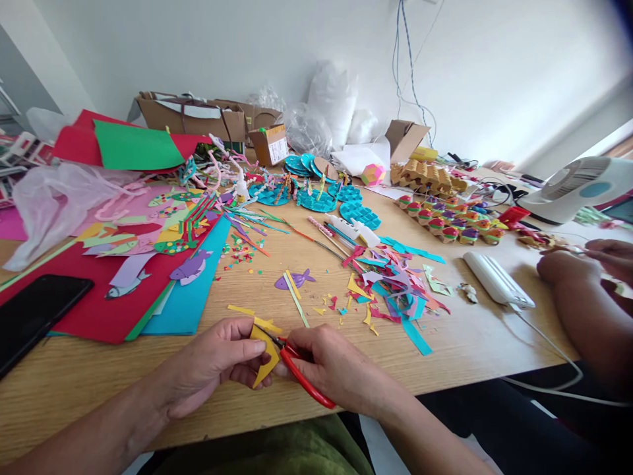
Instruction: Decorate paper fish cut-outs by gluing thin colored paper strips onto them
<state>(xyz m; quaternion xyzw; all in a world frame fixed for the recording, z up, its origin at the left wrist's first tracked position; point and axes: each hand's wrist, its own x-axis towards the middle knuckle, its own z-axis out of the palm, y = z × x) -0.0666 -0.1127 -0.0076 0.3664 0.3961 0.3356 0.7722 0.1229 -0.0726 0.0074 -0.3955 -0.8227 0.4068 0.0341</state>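
Note:
Near the table's front edge, my left hand (236,353) pinches a piece of yellow paper (270,371) between thumb and fingers. My right hand (324,359) is wrapped round red-handled scissors (302,377). Their blades point left and lie against the yellow paper, partly hidden by it. Just beyond my hands, a purple paper fish (299,280) lies on the wood with thin yellow and pale green strips (297,300) across it. Small yellow scraps (367,316) lie to the right of it.
Coloured paper sheets (106,310) with paper fish and a black phone (37,316) lie left. A heap of paper offcuts (395,280), a white power bank (498,280) with a cable, and a fan (578,191) are right. Another person's hands (573,270) work at far right. Boxes (192,122) line the wall.

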